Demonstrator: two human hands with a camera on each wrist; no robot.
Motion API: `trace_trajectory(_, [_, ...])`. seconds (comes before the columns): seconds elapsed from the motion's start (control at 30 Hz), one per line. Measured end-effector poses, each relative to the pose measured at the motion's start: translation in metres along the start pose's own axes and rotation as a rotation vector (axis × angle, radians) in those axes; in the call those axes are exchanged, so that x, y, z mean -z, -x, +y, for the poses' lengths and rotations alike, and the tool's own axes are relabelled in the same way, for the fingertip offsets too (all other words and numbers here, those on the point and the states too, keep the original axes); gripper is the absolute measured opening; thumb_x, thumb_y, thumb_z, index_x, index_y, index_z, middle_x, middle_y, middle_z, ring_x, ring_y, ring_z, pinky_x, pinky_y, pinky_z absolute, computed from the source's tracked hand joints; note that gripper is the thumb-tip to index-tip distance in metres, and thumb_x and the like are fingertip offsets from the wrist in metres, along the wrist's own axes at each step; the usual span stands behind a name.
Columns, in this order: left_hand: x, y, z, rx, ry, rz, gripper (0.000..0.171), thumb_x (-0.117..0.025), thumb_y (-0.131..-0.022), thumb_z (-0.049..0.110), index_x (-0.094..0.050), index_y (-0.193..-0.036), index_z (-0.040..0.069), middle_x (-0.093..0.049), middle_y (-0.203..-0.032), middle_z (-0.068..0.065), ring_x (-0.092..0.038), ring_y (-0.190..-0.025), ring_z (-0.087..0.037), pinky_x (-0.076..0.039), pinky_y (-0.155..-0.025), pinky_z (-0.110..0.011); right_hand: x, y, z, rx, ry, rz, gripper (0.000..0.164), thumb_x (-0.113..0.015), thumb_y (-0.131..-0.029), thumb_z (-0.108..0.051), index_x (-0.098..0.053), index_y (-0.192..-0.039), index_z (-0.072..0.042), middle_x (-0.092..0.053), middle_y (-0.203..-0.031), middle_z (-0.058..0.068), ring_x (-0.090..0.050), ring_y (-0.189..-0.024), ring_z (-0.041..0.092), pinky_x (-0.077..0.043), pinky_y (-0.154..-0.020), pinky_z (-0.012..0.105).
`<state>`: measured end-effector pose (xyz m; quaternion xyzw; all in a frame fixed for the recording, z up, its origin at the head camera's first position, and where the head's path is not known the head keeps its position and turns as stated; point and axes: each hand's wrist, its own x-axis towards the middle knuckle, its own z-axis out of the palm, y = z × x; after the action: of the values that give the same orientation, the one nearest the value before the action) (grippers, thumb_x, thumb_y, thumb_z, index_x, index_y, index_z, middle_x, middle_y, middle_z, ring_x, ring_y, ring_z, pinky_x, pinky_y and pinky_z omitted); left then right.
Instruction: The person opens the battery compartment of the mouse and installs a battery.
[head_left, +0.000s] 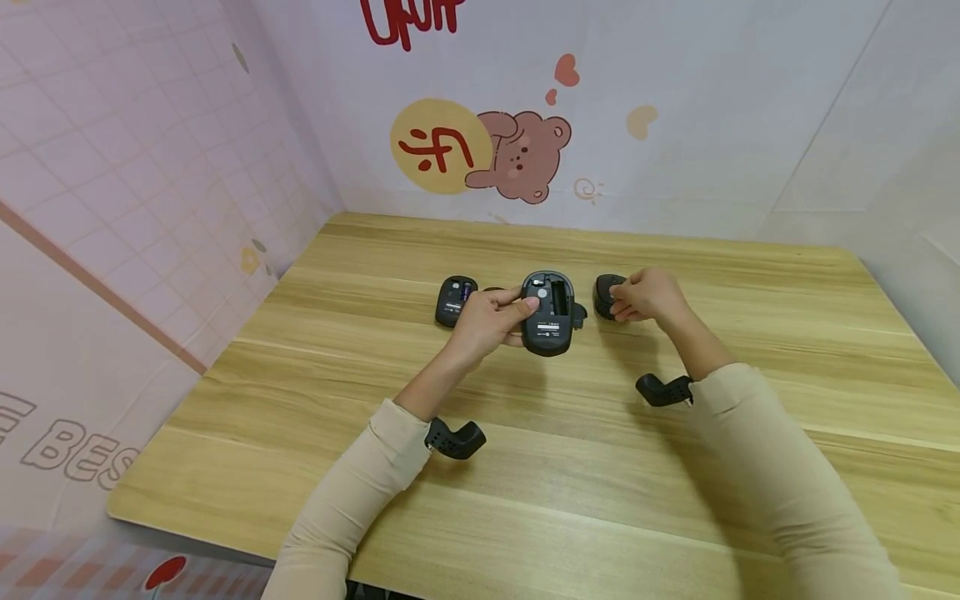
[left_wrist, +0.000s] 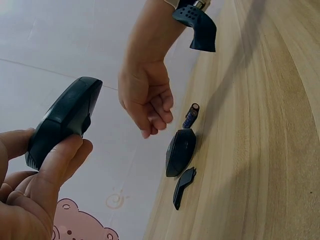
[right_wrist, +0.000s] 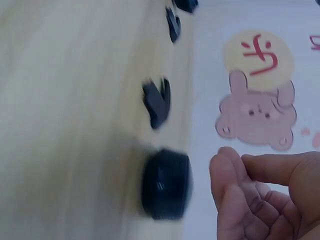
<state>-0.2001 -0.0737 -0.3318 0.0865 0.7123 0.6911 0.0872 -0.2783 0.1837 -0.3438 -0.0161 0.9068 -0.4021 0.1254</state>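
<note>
My left hand [head_left: 487,323] holds a black computer mouse [head_left: 547,329] above the table, underside toward the head camera. Its battery bay is uncovered, with a dark hollow inside. In the left wrist view, the same mouse [left_wrist: 62,120] appears side-on between thumb and fingers. My right hand [head_left: 651,296] hangs with loosely bent fingers over a second black mouse [head_left: 606,296], overlapping it in the head view. The right wrist view shows the thumb near the index finger and nothing between them. Batteries [left_wrist: 191,116] lie beside the second mouse in the left wrist view.
A third mouse [head_left: 453,302] lies underside up on the left, a purple battery in its bay. One black battery cover [head_left: 580,315] lies behind the held mouse; another cover [right_wrist: 173,24] shows in the right wrist view. The wall [head_left: 675,183] rises behind the table.
</note>
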Motion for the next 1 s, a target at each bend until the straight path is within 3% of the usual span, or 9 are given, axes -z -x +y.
trace_trajectory(0.1, [0.000,0.000,0.000,-0.001,-0.005,0.004,0.044,-0.061,-0.094,0.016,-0.051,-0.133,-0.001,-0.066,-0.106,-0.022,-0.068,-0.089,-0.027,-0.058,-0.068,-0.032,0.013,0.001,0.005,0.022,0.066,0.039,0.033,-0.053,-0.096,-0.021,-0.064,-0.102,0.011,-0.066,-0.067,0.002,-0.064,-0.060,0.013,-0.054,-0.057,0.030])
trace_trajectory(0.17, [0.000,0.000,0.000,-0.002,-0.010,0.007,0.044,-0.061,-0.093,0.016,-0.051,-0.133,-0.001,-0.066,-0.106,-0.022,-0.068,-0.089,-0.027,-0.058,-0.068,-0.032,0.021,0.001,0.008,0.041,0.145,0.070,0.035,-0.055,-0.096,-0.023,-0.065,-0.104,0.010,-0.066,-0.070,0.008,-0.064,-0.064,0.020,-0.052,-0.056,0.032])
trace_trajectory(0.37, [0.000,0.001,0.000,-0.001,-0.008,-0.001,0.045,-0.061,-0.094,0.015,-0.050,-0.134,-0.001,-0.066,-0.107,-0.022,-0.068,-0.090,-0.028,-0.058,-0.068,-0.032,0.038,-0.002,0.021,0.054,0.356,0.094,0.042,-0.053,-0.095,-0.027,-0.061,-0.114,0.010,-0.058,-0.114,0.030,-0.053,-0.102,0.047,-0.047,-0.081,0.056])
trace_trajectory(0.6, [0.000,0.001,-0.001,-0.001,-0.011,0.000,0.045,-0.061,-0.093,0.015,-0.050,-0.134,-0.001,-0.066,-0.108,-0.021,-0.068,-0.091,-0.027,-0.058,-0.068,-0.031,0.048,-0.009,0.036,0.060,0.462,0.053,0.045,-0.060,-0.091,-0.029,-0.059,-0.116,0.009,-0.050,-0.124,0.034,-0.046,-0.109,0.052,-0.043,-0.085,0.059])
trace_trajectory(0.8, [0.000,0.000,-0.002,0.000,-0.024,0.003,0.045,-0.061,-0.093,0.016,-0.050,-0.134,-0.001,-0.066,-0.107,-0.021,-0.068,-0.090,-0.026,-0.058,-0.068,-0.031,0.052,-0.014,0.050,0.050,0.546,-0.020,0.058,-0.065,-0.088,-0.032,-0.050,-0.129,0.007,-0.043,-0.130,0.036,-0.043,-0.111,0.054,-0.045,-0.080,0.059])
trace_trajectory(1.0, [0.000,0.001,-0.002,-0.004,-0.030,0.007,0.045,-0.061,-0.093,0.015,-0.050,-0.133,-0.001,-0.067,-0.106,-0.021,-0.068,-0.090,-0.026,-0.058,-0.067,-0.030,0.053,-0.021,0.065,0.012,0.567,-0.101,0.074,-0.068,-0.086,-0.037,-0.037,-0.141,0.002,-0.031,-0.136,0.039,-0.028,-0.118,0.062,-0.031,-0.088,0.072])
